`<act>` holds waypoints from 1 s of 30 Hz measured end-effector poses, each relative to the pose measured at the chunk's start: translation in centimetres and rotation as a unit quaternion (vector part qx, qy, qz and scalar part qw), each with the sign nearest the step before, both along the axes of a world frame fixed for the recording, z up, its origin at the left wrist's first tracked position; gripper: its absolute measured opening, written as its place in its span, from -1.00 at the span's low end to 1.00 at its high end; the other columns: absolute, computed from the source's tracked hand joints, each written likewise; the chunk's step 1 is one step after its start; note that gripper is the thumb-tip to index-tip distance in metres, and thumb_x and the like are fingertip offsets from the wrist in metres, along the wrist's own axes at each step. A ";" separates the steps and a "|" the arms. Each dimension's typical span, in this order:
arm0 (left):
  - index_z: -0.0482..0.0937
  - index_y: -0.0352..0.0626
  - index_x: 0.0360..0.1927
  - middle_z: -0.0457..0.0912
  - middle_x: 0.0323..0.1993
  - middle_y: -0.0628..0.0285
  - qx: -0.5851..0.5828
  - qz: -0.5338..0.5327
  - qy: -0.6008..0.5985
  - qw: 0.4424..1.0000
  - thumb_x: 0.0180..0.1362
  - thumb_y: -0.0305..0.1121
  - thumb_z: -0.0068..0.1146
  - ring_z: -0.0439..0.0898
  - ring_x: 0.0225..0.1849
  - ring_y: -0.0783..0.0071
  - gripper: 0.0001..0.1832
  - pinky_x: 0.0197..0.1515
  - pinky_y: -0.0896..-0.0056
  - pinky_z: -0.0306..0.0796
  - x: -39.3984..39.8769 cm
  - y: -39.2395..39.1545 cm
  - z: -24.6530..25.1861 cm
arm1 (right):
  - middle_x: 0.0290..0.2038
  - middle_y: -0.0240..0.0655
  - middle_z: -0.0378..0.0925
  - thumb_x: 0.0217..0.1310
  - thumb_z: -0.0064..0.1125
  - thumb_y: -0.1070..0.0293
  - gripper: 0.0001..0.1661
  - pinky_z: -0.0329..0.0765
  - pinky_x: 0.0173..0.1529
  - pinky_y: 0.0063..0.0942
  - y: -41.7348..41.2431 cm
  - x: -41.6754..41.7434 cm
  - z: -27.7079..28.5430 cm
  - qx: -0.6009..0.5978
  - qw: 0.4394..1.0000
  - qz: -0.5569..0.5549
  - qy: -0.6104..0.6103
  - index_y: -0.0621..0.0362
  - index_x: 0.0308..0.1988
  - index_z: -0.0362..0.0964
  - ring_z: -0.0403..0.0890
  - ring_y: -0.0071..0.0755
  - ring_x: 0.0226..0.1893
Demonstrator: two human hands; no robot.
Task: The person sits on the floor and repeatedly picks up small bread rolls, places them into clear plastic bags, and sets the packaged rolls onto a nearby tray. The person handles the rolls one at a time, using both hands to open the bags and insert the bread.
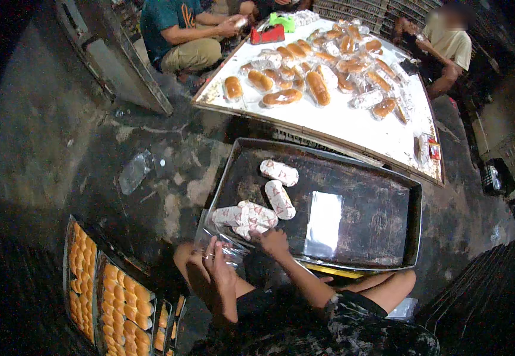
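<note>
A large dark metal tray (pixel 373 213) lies before me. In its left part rest several oval paper liners (pixel 279 200) with a reddish print, some overlapping in a pile. A stack of clear plastic bags (pixel 323 224) lies near the tray's middle. My left hand (pixel 221 260) is on a clear plastic bag (pixel 235 256) at the tray's near left corner, its fingers around the film. My right hand (pixel 273 242) reaches to the near edge of the pile of liners, fingertips at a liner; whether it grips one is hard to tell.
Beyond the tray, a white-topped table (pixel 350 124) holds many bagged bread rolls (pixel 317 86), a red tape dispenser (pixel 267 34) and a green one (pixel 282 21). People sit around it. Trays of bread rolls (pixel 124 298) stand at the lower left. A plastic bag (pixel 136 171) lies on the floor.
</note>
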State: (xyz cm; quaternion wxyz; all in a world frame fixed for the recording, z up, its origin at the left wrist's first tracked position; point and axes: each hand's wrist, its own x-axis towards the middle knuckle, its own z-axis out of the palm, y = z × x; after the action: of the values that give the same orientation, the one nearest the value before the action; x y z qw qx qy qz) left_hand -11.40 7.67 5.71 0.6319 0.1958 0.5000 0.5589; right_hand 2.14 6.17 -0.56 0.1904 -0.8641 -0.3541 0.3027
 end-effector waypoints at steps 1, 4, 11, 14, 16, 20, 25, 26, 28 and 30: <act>0.37 -0.30 -0.18 0.44 -0.34 0.14 0.006 0.004 0.016 1.000 0.03 -0.45 0.02 0.46 -0.33 0.36 -0.74 -0.25 0.40 0.41 0.4 0.4 1.1 | -0.26 -0.01 0.39 -0.16 0.15 -0.10 -0.27 0.34 -0.07 -0.26 0.7 -1.2 -1.3 -0.005 0.999 -0.027 -0.027 0.41 -0.24 0.30 0.42 -0.06 -0.19; 0.36 -0.28 -0.13 0.45 -0.33 0.18 0.045 -0.020 0.005 0.999 0.05 -0.46 -0.01 0.47 -0.31 0.40 -0.72 -0.21 0.42 0.40 -0.4 0.5 0.3 | -0.14 0.05 0.30 -0.31 0.30 0.00 -0.12 0.34 -0.05 -0.32 1.3 -1.7 -3.5 0.062 0.997 -0.006 0.042 0.37 -0.07 0.16 0.38 -0.03 -0.13; 0.28 -0.25 -0.02 0.41 -0.23 0.18 0.049 0.011 -0.082 0.995 0.06 -0.30 -0.01 0.43 -0.16 0.27 -0.57 -0.09 0.26 0.36 -2.0 1.7 0.7 | -0.09 -0.08 0.38 -0.23 0.27 0.28 -0.28 0.33 0.00 -0.38 -3.7 5.0 -0.5 0.200 0.964 0.034 0.173 0.22 0.00 0.20 0.41 -0.06 -0.08; 0.20 -0.27 0.02 0.38 -0.19 0.14 0.050 0.072 -0.164 0.983 0.07 -0.24 -0.06 0.36 -0.07 0.15 -0.52 0.00 0.17 0.30 -2.4 2.8 1.5 | -0.14 -0.15 0.43 -0.20 0.20 0.42 -0.44 0.38 -0.06 -0.37 -7.6 6.2 3.1 0.371 0.904 0.025 0.210 0.21 -0.07 0.31 0.45 -0.09 -0.14; 0.14 -0.29 0.05 0.36 -0.17 0.11 0.053 0.109 -0.231 0.965 0.09 -0.21 -0.11 0.30 0.02 0.07 -0.49 0.07 0.10 0.25 -1.8 3.0 1.6 | -0.17 -0.18 0.45 -0.20 0.16 0.48 -0.54 0.39 -0.09 -0.38 -9.7 6.4 7.6 0.466 0.869 0.165 0.010 0.19 -0.14 0.38 0.46 -0.15 -0.16; 0.14 -0.29 0.07 0.31 -0.05 0.06 0.086 -0.069 -0.221 0.969 0.10 -0.34 -0.17 0.24 0.10 0.16 -0.54 0.07 0.19 0.24 4.6 -1.1 3.3 | -0.21 -0.34 0.48 -0.23 0.11 0.46 -0.67 0.43 -0.19 -0.38 -10.1 5.9 13.0 0.514 0.778 0.290 -0.214 0.12 -0.29 0.47 0.47 -0.23 -0.19; 0.15 -0.25 0.08 0.30 0.01 0.08 -0.012 -0.186 -0.255 0.949 0.09 -0.34 -0.15 0.36 -0.01 0.24 -0.53 0.02 0.23 0.26 7.5 -3.0 3.6 | -0.18 -0.39 0.46 -0.25 0.10 0.40 -0.62 0.43 -0.15 -0.30 -13.0 4.7 11.2 0.534 0.759 0.314 -0.200 0.07 -0.25 0.44 0.45 -0.25 -0.18; 0.22 -0.27 0.02 0.31 0.00 0.08 -0.026 -0.207 -0.193 0.959 0.08 -0.24 -0.14 0.38 -0.05 0.23 -0.54 -0.02 0.22 0.30 8.0 -4.8 3.7 | -0.17 -0.37 0.44 -0.24 0.10 0.40 -0.61 0.43 -0.12 -0.29 -13.2 4.6 10.9 0.530 0.768 0.311 -0.180 0.08 -0.23 0.42 0.43 -0.23 -0.16; 0.37 -0.27 -0.13 0.44 -0.17 0.10 -0.053 -0.243 -0.174 0.953 0.10 -0.08 -0.22 0.45 -0.16 0.27 -0.55 -0.10 0.27 0.35 9.2 -6.9 3.1 | -0.12 -0.29 0.40 -0.23 0.14 0.40 -0.55 0.38 -0.05 -0.26 -12.3 4.5 12.0 0.500 0.816 0.260 -0.126 0.12 -0.17 0.39 0.39 -0.16 -0.09; 0.41 -0.24 -0.20 0.50 -0.28 0.14 -0.081 -0.275 -0.202 0.936 0.11 -0.02 -0.27 0.48 -0.22 0.31 -0.53 -0.12 0.30 0.36 9.1 -6.4 2.9 | -0.01 -0.14 0.27 -0.13 0.15 0.37 -0.42 0.28 0.05 -0.23 -12.6 4.3 13.2 0.447 0.855 0.259 -0.045 0.22 -0.02 0.24 0.30 -0.03 -0.01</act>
State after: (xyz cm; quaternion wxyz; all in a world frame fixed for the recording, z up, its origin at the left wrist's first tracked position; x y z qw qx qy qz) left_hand -2.26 1.22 8.62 0.8624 0.1569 0.3324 0.3481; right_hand 6.41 -6.42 12.61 0.4547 -0.5761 -0.6701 0.1111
